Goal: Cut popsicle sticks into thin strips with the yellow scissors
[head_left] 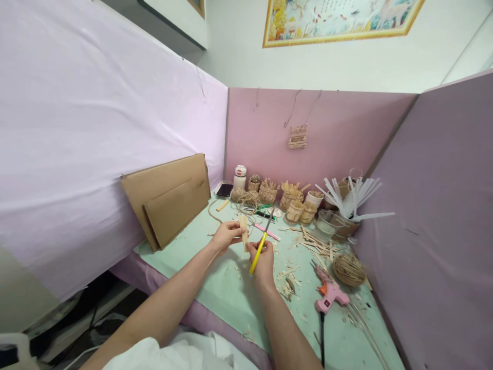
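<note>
My left hand (pixel 225 234) pinches a small flat wooden stick piece (pixel 244 228), holding it upright over the green table (pixel 200 257). My right hand (pixel 263 261) grips yellow-handled scissors (pixel 260 246), their blades pointing up and away just right of the stick. Both hands are close together above the table's middle. Wood shavings (pixel 287 280) lie scattered just right of my right hand.
A pink glue gun (pixel 329 295) and a ball of twine (pixel 348 270) lie to the right. Small wooden baskets (pixel 295 203), a white bottle (pixel 240 177), a phone (pixel 224 190) and white sticks in a cup (pixel 352 198) line the back. Cardboard (pixel 169 200) leans on the left wall.
</note>
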### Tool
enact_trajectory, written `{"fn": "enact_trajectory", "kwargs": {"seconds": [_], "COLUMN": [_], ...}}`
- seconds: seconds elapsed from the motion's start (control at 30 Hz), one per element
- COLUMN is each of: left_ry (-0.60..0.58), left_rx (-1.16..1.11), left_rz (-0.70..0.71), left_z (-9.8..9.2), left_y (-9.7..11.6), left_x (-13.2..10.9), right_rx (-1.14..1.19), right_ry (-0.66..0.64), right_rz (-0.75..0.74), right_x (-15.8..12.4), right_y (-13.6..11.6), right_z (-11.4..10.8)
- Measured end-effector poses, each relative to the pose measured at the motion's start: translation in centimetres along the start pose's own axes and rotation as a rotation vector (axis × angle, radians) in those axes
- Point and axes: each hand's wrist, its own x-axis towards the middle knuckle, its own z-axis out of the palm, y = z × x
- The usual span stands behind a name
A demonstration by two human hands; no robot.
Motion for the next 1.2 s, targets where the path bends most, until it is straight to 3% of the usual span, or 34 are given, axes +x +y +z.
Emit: {"fn": "enact_trajectory", "kwargs": {"seconds": [0.7, 0.8, 1.03, 1.2], "left_ry": [0.086, 0.093, -0.059, -0.049], "left_rx": [-0.191, -0.267, -0.420, -0.463], "left_rz": [-0.075, -0.134, -0.353, -0.420], "left_z": [0.1, -0.1, -0.1, -0.2], "left_y": [-0.8, -0.9, -1.0, -1.3], "left_x": [0.5, 0.8, 0.9, 1.0], "right_rx": [0.114, 0.115, 0.099, 0.068], "right_ry": [0.053, 0.051, 0.055, 0.059], "right_rz": [0.097, 0.110, 0.127, 0.118], "right_x": [-0.2, -0.3, -0.1, 0.0], "right_y": [-1.5, -1.6, -1.4, -1.0], "right_z": [0.0, 0.0, 0.0, -0.1]}}
